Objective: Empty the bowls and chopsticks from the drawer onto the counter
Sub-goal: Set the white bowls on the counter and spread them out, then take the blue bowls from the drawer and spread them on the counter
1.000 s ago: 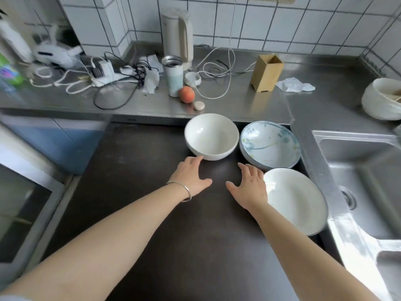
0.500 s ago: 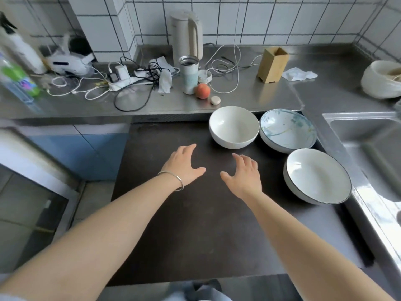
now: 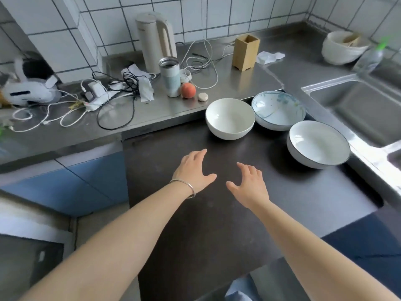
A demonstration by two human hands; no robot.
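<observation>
Three bowls sit at the far right of the open drawer (image 3: 173, 213), and with your hands spread wide and holding nothing, the white bowl (image 3: 230, 121) lies just ahead, roughly as near your left hand (image 3: 194, 170) as your right hand (image 3: 249, 185).

White bowl (image 3: 230, 121): you see it upright at the drawer (image 3: 217, 213) back.
Blue-patterned bowl (image 3: 278, 110): just right, touching.
Dark-rimmed bowl (image 3: 318, 144): tilted, drawer's right edge.
</observation>
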